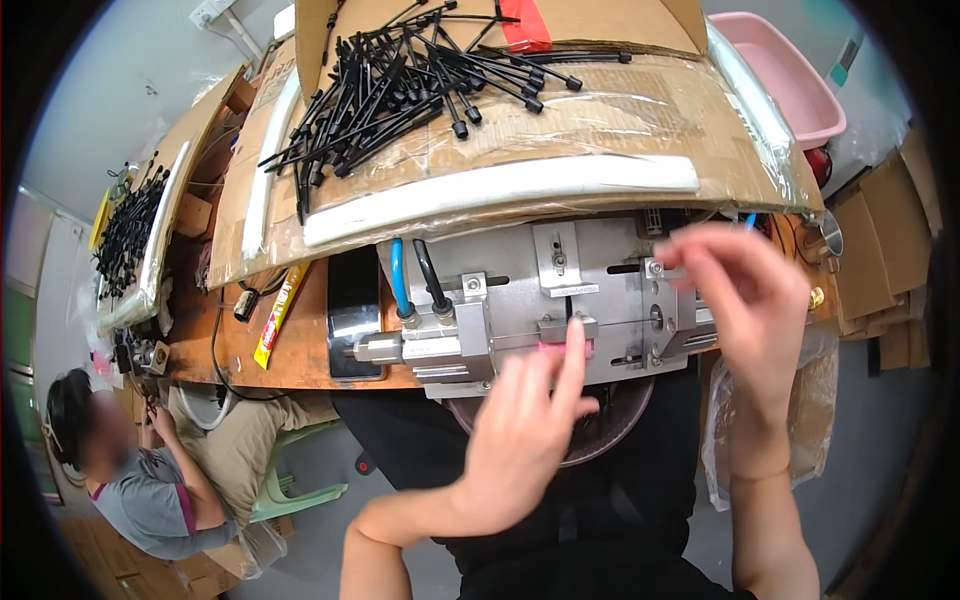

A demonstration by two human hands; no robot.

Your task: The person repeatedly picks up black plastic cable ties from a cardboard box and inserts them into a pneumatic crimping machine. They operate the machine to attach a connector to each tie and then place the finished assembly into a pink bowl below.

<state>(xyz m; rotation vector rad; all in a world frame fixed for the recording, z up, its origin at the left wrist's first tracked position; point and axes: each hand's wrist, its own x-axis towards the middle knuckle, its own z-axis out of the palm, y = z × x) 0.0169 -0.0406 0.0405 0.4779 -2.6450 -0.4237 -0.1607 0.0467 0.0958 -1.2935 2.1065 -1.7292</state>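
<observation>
A metal clamping jig [620, 345] with a cylinder on its left side sits at the table's front edge. My left hand [520, 435] is in front of its middle, index finger stretched toward a small metal block [552, 328] and the other fingers partly bent; nothing shows in it. A thin dark piece lies in the jig near that fingertip. Over the jig's right end is my right hand [755, 300], fingers bent and smeared by motion, so whether it holds anything cannot be made out. Behind the jig, black cable-like parts with thick ends [400, 95] lie piled on cardboard [600, 120].
White foam strips [500, 195] edge the cardboard. Blue and black air hoses [400, 275] rise from the jig's left side. A phone [355, 320] lies left of it. A dark bowl [625, 430] sits below. A person [150, 470] works at the left; a pink basin [780, 80] stands back right.
</observation>
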